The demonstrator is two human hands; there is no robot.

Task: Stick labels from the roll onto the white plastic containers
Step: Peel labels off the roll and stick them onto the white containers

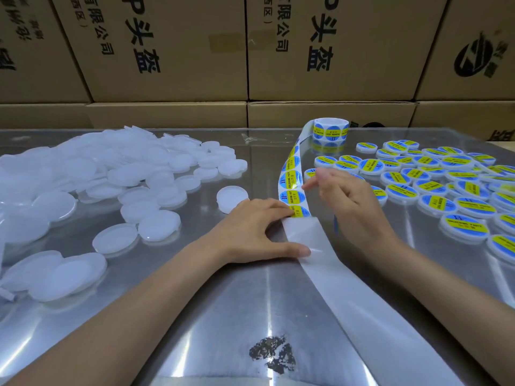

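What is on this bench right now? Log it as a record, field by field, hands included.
surface: reflective metal table
unlabelled stock: pile of plain white containers, left side
labelled stock: containers with blue and yellow labels, right side
label roll: standing at the far edge, strip running toward the person
backing strip: bare of labels near the person
left hand: presses the strip to the table at the nearest label
right hand: raised over the strip, fingers loosely curled, holding nothing visible
background: stacked cardboard boxes
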